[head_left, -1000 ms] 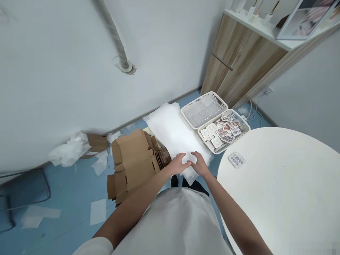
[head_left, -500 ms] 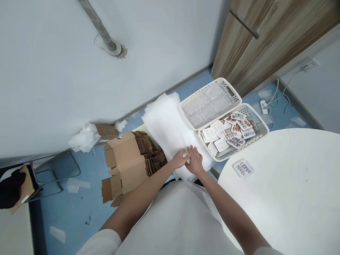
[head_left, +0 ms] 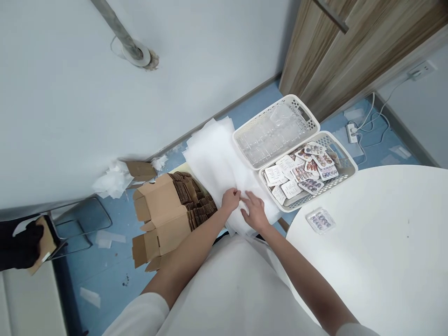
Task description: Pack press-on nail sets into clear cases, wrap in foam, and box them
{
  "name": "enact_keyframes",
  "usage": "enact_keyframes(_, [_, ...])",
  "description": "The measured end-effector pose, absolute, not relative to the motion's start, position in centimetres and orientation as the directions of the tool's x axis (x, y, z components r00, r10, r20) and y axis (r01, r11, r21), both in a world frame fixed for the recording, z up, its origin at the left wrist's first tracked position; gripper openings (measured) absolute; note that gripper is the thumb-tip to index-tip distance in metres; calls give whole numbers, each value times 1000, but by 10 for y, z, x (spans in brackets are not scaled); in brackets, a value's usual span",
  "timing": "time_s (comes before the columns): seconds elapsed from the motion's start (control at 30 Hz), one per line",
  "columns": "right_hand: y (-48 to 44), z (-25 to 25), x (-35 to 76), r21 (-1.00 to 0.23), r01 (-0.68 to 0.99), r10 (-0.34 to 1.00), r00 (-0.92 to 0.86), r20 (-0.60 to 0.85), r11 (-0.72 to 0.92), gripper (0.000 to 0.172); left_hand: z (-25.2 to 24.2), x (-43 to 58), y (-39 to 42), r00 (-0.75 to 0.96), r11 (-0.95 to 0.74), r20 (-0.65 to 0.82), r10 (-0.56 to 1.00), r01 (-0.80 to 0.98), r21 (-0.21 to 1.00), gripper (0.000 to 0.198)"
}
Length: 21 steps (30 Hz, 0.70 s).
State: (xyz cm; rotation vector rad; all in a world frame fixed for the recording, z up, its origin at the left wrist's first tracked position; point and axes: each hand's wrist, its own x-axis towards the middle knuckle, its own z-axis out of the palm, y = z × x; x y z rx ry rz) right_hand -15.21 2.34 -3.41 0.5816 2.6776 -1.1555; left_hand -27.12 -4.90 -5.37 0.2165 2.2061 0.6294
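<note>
A stack of thin white foam sheets [head_left: 213, 149] lies in front of me, its edges uneven. My left hand [head_left: 231, 199] is closed on the top of it, with thumb and fingertips pinching a foam sheet. Close by on the right, my right hand [head_left: 255, 212] rests on the stack with its fingers apart, holding nothing. Its fingertips nearly meet those of the left. The lower end of the stack reaches my shirt.
Left of the stack lie flattened cardboard boxes [head_left: 168, 200]. To the right stand a basket of clear plastic cases [head_left: 241, 135] and a basket of press-on nail packs [head_left: 350, 173]. One clear nail case [head_left: 320, 220] sits on the round white table [head_left: 371, 261].
My hands have moved slightly apart. The left has drawn back to the left and its fingers have curled into a pinch, while the right has spread its fingers. The view has shifted slightly.
</note>
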Motion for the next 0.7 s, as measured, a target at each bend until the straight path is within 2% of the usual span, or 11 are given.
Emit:
enact_keyframes(0.07, [28, -33, -154, -659, 463, 428, -874, -230, 592, 41, -54, -273, -54, -651, 851, -670, 357, -70, 521, 24])
enact_keyframes(0.13, [32, -34, -158, -680, 483, 494, -846, -200, 553, 43, -52, -275, -59, -647, 844, -675, 354, -89, 528, 24])
enact_keyframes(0.3, [36, -39, -169, -780, 533, 521, -791, -320, 329, 55, -43, -275, -69, -642, 819, -683, 350, -144, 555, 26])
enact_keyframes(0.43, [33, -37, -176, -843, 499, 534, -778, -332, 202, 50, -37, -275, -76, -642, 791, -684, 347, -192, 581, 24])
enact_keyframes(0.57, [31, -23, -183, -829, 462, 538, -807, -245, 315, 39, -27, -274, -81, -617, 734, -707, 347, -290, 614, 30])
enact_keyframes(0.63, [30, -12, -184, -749, 489, 518, -824, -229, 447, 41, -21, -272, -83, -612, 722, -711, 347, -310, 619, 40])
enact_keyframes(0.7, [29, -2, -182, -608, 540, 503, -827, -252, 582, 47, -13, -268, -84, -613, 726, -698, 370, -277, 629, 48])
